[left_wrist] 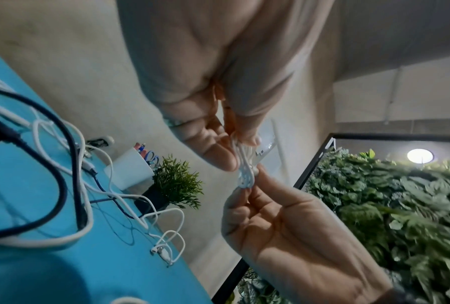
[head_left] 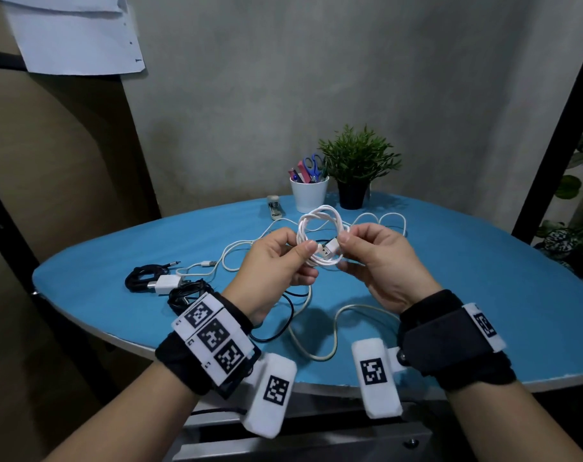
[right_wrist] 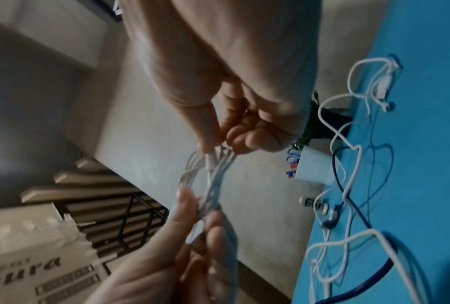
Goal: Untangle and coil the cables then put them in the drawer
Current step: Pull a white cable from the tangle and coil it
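Observation:
A white cable coil [head_left: 319,225] is held upright above the blue table [head_left: 450,295], its USB plug [head_left: 328,249] lying across the loop. My left hand [head_left: 283,258] pinches the coil's left side; my right hand [head_left: 373,255] pinches its right side near the plug. In the left wrist view the bunched white strands [left_wrist: 244,174] sit between both hands' fingertips. The right wrist view shows the coil [right_wrist: 213,181] edge-on. Loose white cables [head_left: 243,251] and black cables [head_left: 147,278] lie tangled on the table. The drawer front [head_left: 316,441] shows below the table edge.
A white cup with scissors [head_left: 308,191] and a small potted plant [head_left: 355,175] stand at the table's back. A stapler [head_left: 275,208] lies left of the cup. A white charger plug [head_left: 165,284] sits among the black cables. A black shelf frame [head_left: 556,128] rises at right.

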### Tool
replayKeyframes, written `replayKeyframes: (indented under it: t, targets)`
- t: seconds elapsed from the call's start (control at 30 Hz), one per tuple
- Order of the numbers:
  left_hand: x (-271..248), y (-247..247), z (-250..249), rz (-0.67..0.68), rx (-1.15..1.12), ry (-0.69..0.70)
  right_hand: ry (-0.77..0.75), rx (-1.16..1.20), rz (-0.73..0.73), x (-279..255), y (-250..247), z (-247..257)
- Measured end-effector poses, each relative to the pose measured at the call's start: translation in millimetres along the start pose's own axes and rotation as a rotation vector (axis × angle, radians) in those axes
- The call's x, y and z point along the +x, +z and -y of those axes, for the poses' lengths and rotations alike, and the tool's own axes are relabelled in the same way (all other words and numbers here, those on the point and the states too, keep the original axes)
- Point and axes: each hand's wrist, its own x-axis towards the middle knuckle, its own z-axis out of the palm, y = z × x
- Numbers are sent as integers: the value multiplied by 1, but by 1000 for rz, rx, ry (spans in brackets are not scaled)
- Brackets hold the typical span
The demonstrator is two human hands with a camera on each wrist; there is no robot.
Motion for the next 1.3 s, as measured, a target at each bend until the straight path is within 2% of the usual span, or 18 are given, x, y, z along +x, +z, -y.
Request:
replayKeyframes:
  t: [0.07, 0.13, 0.3, 0.37, 0.57, 0.7, 0.8, 1.03, 1.13, 1.3]
  targets:
    - [-1, 0, -2, 1, -20, -8, -22, 67, 52, -2, 3, 1]
    - [-2, -1, -3, 1, -21, -17, -57, 29, 60, -4, 7, 3]
    - [-8, 5, -3, 2, 27, -16, -235, -342, -92, 0, 10, -1]
    - [-9, 7, -4, 2, 47, -6, -280, -423, -121, 0, 10, -1]
    - [-10, 2, -8, 41, 183, 5, -282, -324, -62, 0, 6, 0]
    - [-10, -2, -6, 24, 302, 78, -245, -215, -2, 0, 5, 0]
    - [-7, -1, -10, 16, 201, 7, -225, -190, 14, -1, 5, -1]
    - [-3, -2, -17, 153, -63, -240, -222, -208, 68, -5, 7, -1]
    - [-2, -1, -16, 125, -156, -258, -208, -181, 96, -5, 9, 1]
    - [-2, 6, -15, 19, -173, -231, -134, -160, 180, -7, 9, 4]
